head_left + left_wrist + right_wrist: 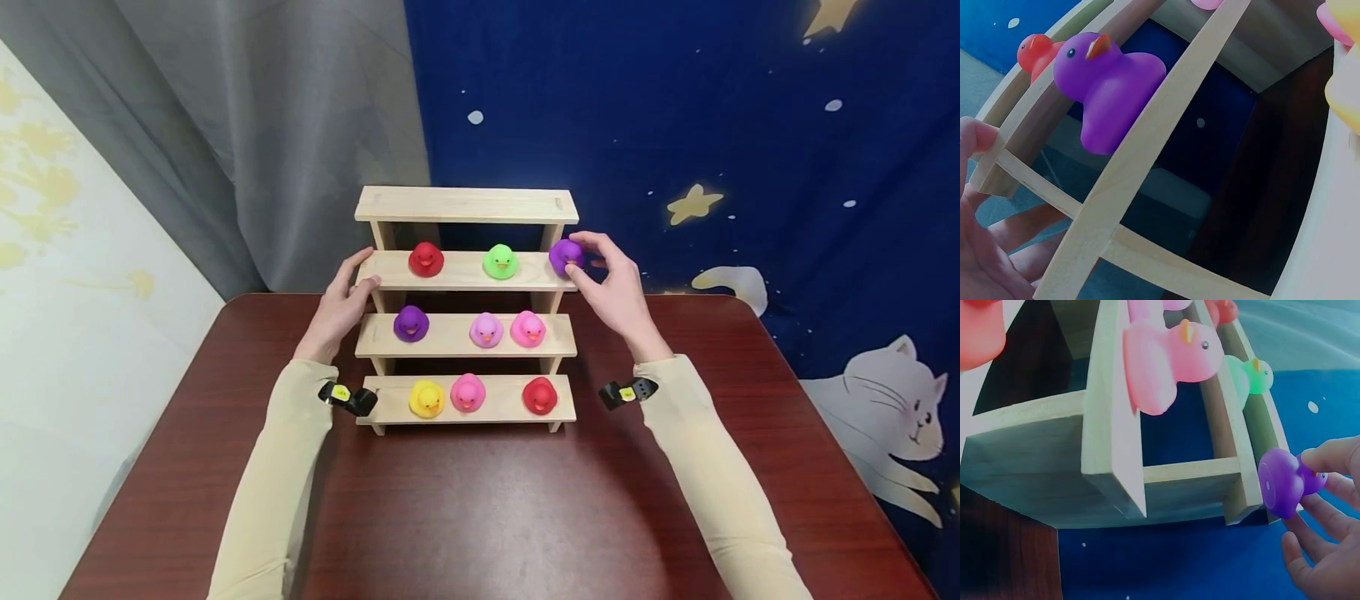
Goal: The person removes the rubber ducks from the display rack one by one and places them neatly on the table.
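Observation:
My right hand (pixel 617 287) pinches a purple rubber duck (pixel 564 257) at the right end of the second shelf from the top. In the right wrist view this purple duck (pixel 1280 482) is tilted, its flat base facing the camera. My left hand (pixel 341 304) grips the left end of the same shelf of the wooden stand (pixel 465 206), thumb at the front edge. A red duck (pixel 426 260) and a green duck (pixel 500 262) sit on that shelf. Below are another purple duck (pixel 411 323), a lilac duck (pixel 487 330) and a pink duck (pixel 528 329).
The bottom shelf carries a yellow duck (pixel 427 399), a pink duck (pixel 468 392) and a red duck (pixel 540 396). The stand is on a dark red-brown table (pixel 480 508). Behind hang a grey curtain (pixel 315 125) and a blue starry cloth (pixel 600 100).

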### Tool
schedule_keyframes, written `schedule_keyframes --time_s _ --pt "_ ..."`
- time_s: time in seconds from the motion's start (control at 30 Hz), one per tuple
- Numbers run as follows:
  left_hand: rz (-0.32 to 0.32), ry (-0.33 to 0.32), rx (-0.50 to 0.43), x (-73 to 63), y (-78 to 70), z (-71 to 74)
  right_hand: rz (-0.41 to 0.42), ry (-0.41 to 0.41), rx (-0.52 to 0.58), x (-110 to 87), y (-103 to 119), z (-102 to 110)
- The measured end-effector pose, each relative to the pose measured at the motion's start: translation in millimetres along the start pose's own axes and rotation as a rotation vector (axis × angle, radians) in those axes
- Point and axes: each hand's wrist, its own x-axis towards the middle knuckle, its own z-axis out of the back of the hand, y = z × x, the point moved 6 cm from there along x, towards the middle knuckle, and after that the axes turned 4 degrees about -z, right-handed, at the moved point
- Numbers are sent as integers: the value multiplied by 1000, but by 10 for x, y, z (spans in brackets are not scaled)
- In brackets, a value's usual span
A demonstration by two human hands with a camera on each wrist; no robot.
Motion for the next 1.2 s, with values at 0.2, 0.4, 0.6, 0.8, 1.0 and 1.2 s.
schedule_keyframes --time_s 0.2,0.4,0.6,0.8,1.0,1.2 --pt "-1 8 -10 8 3 8 -12 -16 6 -6 -5 92" --pt "-8 -6 -11 -16 -10 5 -38 -43 8 -30 -67 195" --pt "5 -13 -21 -19 -10 6 -54 -49 -10 -56 -142 275" --pt "12 4 -25 3 14 -2 -83 -46 -18 -98 -243 321" --pt "10 5 -32 16 25 -1 -100 -39 -22 -151 -345 330" --pt "-6 -9 -9 -7 5 -7 -140 -17 -24 -235 -495 295"
